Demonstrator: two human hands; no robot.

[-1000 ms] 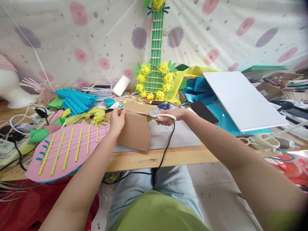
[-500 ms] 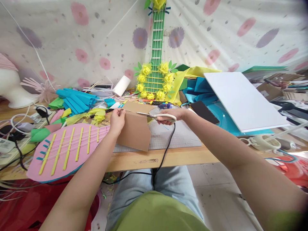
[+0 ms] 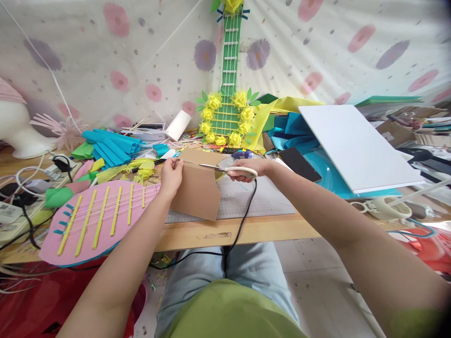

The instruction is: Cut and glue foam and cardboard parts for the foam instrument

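Note:
My left hand (image 3: 171,176) pinches the upper left edge of a brown cardboard sheet (image 3: 195,195), held tilted over a grey cutting mat (image 3: 260,202). In my right hand (image 3: 248,169) is a pair of scissors (image 3: 243,172) with pale handles, its blades lying along the cardboard's upper right edge. Behind the sheet another piece of brown cardboard (image 3: 200,156) shows. Left of my left hand lies a pink paper guitar body (image 3: 102,220) with yellow strips. A green paper guitar (image 3: 230,70) with yellow flowers leans at the back.
Blue crepe paper (image 3: 112,145) and a white roll (image 3: 178,125) lie at the back left. A white board (image 3: 355,145) rests on blue sheets at the right. A black cord (image 3: 246,213) hangs over the table's front edge (image 3: 197,237). A power strip (image 3: 59,180) sits left.
Both hands have shifted very slightly left, with the scissors moving a little along the cardboard's edge. Otherwise the scene looks the same.

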